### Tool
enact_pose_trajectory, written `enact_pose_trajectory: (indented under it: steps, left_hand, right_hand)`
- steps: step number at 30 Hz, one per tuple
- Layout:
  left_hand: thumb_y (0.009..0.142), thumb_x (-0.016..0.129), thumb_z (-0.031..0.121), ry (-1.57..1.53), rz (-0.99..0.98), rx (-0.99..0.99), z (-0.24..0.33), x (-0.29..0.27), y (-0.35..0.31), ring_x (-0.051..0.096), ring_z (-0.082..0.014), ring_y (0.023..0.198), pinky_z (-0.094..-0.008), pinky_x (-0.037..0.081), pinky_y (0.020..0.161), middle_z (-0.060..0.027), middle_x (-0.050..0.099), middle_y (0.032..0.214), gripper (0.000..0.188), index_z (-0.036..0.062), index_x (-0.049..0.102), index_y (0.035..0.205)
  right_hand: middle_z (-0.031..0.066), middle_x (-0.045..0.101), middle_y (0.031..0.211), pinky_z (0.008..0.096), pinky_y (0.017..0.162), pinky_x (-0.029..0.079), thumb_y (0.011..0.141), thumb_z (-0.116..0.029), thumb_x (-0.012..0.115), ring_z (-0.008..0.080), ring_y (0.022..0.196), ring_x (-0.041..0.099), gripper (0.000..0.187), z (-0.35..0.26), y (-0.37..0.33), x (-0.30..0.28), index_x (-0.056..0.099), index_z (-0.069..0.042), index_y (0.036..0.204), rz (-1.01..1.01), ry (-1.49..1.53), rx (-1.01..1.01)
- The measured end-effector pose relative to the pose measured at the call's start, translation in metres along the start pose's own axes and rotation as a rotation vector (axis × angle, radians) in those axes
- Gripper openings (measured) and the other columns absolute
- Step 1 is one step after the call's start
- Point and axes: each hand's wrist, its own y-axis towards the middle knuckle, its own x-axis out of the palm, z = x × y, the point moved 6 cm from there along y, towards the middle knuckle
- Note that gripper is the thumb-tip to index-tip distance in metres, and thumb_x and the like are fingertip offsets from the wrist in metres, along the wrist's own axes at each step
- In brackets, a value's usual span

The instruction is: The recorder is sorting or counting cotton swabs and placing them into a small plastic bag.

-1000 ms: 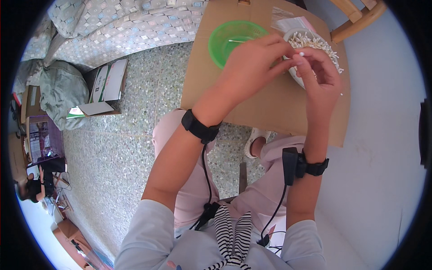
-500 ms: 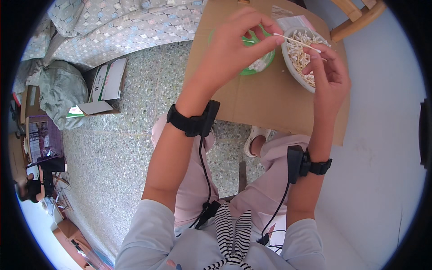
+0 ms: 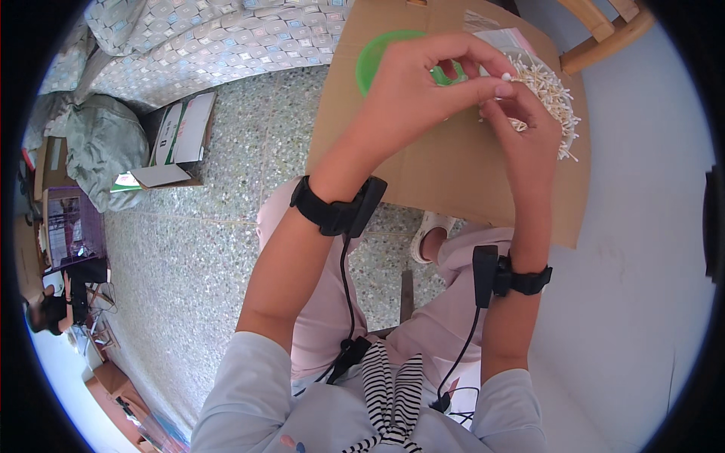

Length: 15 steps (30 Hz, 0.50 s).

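Observation:
My left hand is closed in a pinch, with a white cotton swab tip showing at its fingertips. The rest of that swab is hidden by the fingers. Against those fingertips, my right hand is curled with thumb and forefinger drawn in; what they hold is hidden. Many cotton swabs fill a pale bowl just beyond my right hand, which covers much of it. Partly behind my left hand sits a green bowl.
Both bowls stand on a brown cardboard tabletop. A wooden chair part is at the far right, beside a pale wall. Patterned cloth hangs at the far left, near an opened carton. Another person is at the left edge.
The cotton swab was stretched between my hands in plain sight; now my fingertips have come together over it. My left hand has moved slightly right and nearer, and my right hand inward.

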Motion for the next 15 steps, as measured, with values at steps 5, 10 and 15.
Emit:
enact_pose_trajectory:
  steps: [5, 10, 15]
  left_hand:
    - [0.083, 0.076, 0.015, -0.05, 0.036, -0.006, -0.001, -0.002, 0.0, 0.06, -0.0066, 0.082, -0.0236, 0.046, 0.075, 0.0009, 0.073, 0.098, 0.018, 0.0064, 0.074, 0.099]
    - [0.086, 0.074, 0.015, -0.046, -0.012, 0.011, -0.002, 0.005, 0.001, 0.061, -0.0062, 0.085, -0.0223, 0.047, 0.071, 0.0006, 0.071, 0.095, 0.024, 0.0075, 0.073, 0.108]
    - [0.088, 0.072, 0.018, -0.102, 0.173, -0.004, -0.011, -0.008, 0.002, 0.061, -0.0067, 0.082, -0.0229, 0.047, 0.071, 0.0009, 0.07, 0.09, 0.019, 0.0073, 0.072, 0.104]
  right_hand:
    - [0.0038, 0.071, 0.087, 0.0263, 0.068, 0.05, 0.084, -0.014, 0.076, 0.0111, 0.076, 0.066, 0.02, -0.004, -0.003, 0.009, 0.071, -0.004, 0.1, -0.031, -0.023, 0.006]
    - [0.004, 0.072, 0.087, 0.0264, 0.069, 0.05, 0.082, -0.015, 0.078, 0.0117, 0.075, 0.067, 0.024, -0.006, -0.005, 0.017, 0.071, -0.003, 0.101, -0.091, -0.013, -0.077]
    - [0.0027, 0.072, 0.087, 0.0252, 0.071, 0.051, 0.085, -0.014, 0.074, 0.0099, 0.075, 0.066, 0.019, -0.003, -0.002, 0.011, 0.071, -0.003, 0.1, -0.046, 0.124, 0.011]
